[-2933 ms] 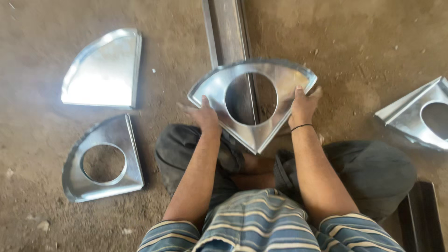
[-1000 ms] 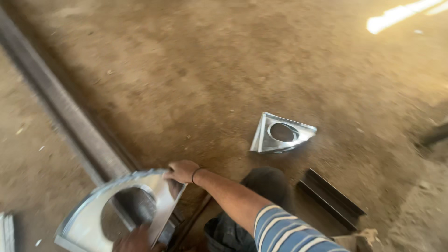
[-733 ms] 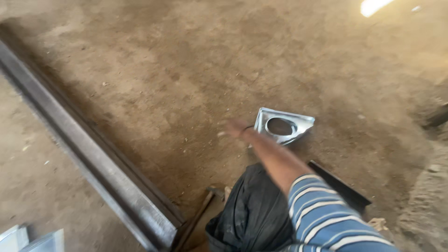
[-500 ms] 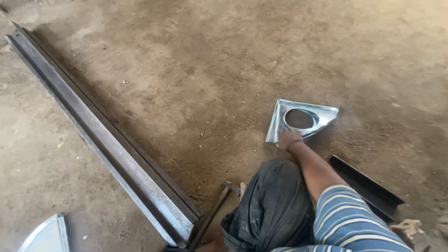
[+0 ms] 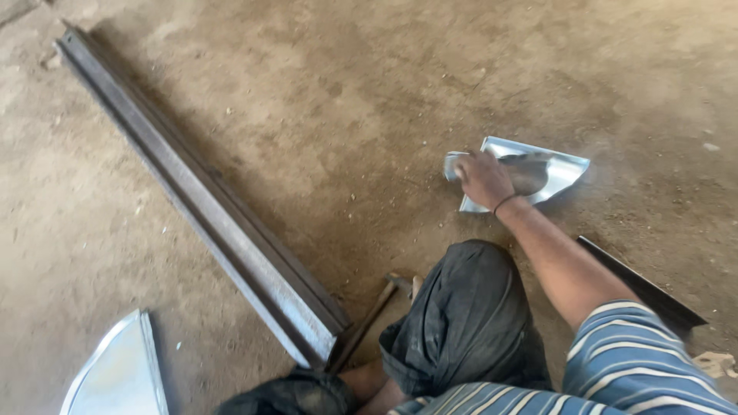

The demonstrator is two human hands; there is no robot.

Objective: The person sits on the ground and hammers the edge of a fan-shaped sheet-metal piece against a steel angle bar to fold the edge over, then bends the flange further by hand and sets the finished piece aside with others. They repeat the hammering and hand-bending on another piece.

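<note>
Now the right hand [image 5: 483, 178] has closed on the near edge of the holed sheet-metal piece [image 5: 557, 170], lifting it off the dirt floor [image 5: 369, 100]. Left of that piece lies the long steel channel [image 5: 200, 200], farther left another sheet-metal piece [image 5: 119, 376]. Left hand out of view.

Bare, dusty brown dirt floor [image 5: 369, 100], daylit.

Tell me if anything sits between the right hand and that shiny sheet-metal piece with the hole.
Nothing visible does. The right hand is already on the sheet-metal piece, over its left part. The steel beam and the hammer lie off to the side.
</note>
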